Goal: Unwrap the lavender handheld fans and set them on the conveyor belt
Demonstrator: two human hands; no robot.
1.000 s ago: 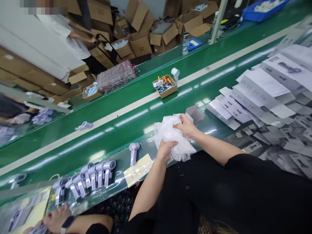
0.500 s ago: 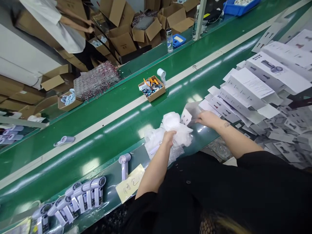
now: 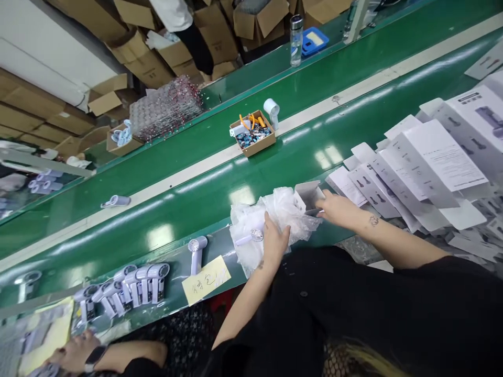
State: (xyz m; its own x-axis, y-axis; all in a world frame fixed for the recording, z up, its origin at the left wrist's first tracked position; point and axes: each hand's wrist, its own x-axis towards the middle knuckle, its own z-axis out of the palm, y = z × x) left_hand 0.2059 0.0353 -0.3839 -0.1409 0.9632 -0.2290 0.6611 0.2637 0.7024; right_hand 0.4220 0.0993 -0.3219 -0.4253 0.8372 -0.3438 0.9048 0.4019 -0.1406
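Head view: a person in black works at the near edge of a green conveyor belt (image 3: 204,201).
Left hand (image 3: 275,242): fingers curled down on a crumpled pile of clear plastic bags (image 3: 271,217), gripping it at the belt's near edge.
Bagged item: a small lilac handheld fan (image 3: 250,238) shows through the plastic just beside the left hand.
Right hand (image 3: 338,209): fingers extended and partly open, touching a small open white carton (image 3: 309,195); whether it grips the carton cannot be told.
Writing: a yellow note (image 3: 206,279) on the near rail bears handwritten characters, not legible.
Right edge: flat white cartons (image 3: 428,162) printed with a fan picture and fine text too small to read.
Near rail, left: a row of lilac fans (image 3: 129,288); another person's hand (image 3: 74,353) wearing a watch.
Belt's far edge: a cardboard box of small parts (image 3: 251,137).
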